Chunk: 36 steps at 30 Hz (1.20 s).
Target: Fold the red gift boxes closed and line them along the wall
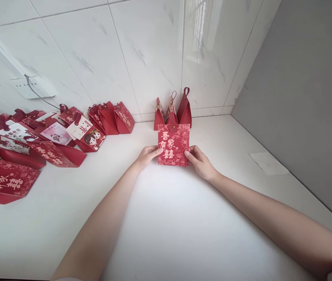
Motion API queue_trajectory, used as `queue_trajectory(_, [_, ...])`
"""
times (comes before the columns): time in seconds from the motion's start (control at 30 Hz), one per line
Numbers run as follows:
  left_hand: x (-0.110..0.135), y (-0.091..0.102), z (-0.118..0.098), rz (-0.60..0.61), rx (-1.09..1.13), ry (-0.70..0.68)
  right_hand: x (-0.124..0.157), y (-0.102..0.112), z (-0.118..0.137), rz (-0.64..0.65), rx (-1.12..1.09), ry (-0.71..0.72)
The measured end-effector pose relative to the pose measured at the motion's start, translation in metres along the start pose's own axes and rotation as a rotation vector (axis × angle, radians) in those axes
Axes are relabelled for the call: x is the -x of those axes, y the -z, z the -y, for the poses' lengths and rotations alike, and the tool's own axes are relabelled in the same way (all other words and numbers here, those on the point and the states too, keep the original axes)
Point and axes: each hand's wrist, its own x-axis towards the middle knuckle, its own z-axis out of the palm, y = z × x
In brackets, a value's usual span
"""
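A flat red paper gift bag (pixel 173 144) with gold characters and flower print rests on the white counter (pixel 166 218), held by both hands. My left hand (pixel 147 155) pinches its left edge with thumb on the front. On the opposite side, my right hand (pixel 200 160) grips the right edge near the bottom. Just behind the bag, three folded red bags with loop handles (pixel 173 109) stand upright against the tiled wall.
A heap of several red gift bags and printed cards (pixel 34 138) spreads along the left of the counter, with one large flat red bag (pixel 3 182) nearest. A wall socket with a cable (pixel 32 88) sits above them. A grey panel (pixel 306 105) borders the right side.
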Motion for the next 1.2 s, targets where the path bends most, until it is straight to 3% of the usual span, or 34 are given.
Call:
queue_trajectory(0.2, [-0.0001, -0.0049, 0.0042, -0.042, -0.016, -0.055, 0.0041, -0.0021, 0.0054, 0.059, 0.012, 0.07])
queue_trajectory(0.33, [0.0007, -0.0052, 0.0047, -0.072, -0.053, -0.043, 0.0068, -0.0025, 0.0043, 0.16, 0.22, 0.174])
queue_trajectory(0.5, [0.0022, -0.0053, 0.0018, -0.078, -0.059, -0.033, 0.0081, -0.0014, 0.0017, 0.137, 0.426, 0.208])
queue_trajectory(0.77, [-0.0001, -0.0022, 0.0065, -0.129, -0.049, -0.019, 0.0092, -0.0024, 0.009, 0.125, 0.336, 0.191])
queue_trajectory(1.0, [-0.0014, 0.0003, 0.0087, -0.125, -0.204, 0.049, 0.0074, 0.0014, 0.0085, -0.008, 0.059, -0.046])
queue_trajectory(1.2, [0.0009, -0.0004, 0.0038, -0.088, -0.184, 0.029, 0.007, 0.0025, 0.0104, -0.021, -0.011, -0.071])
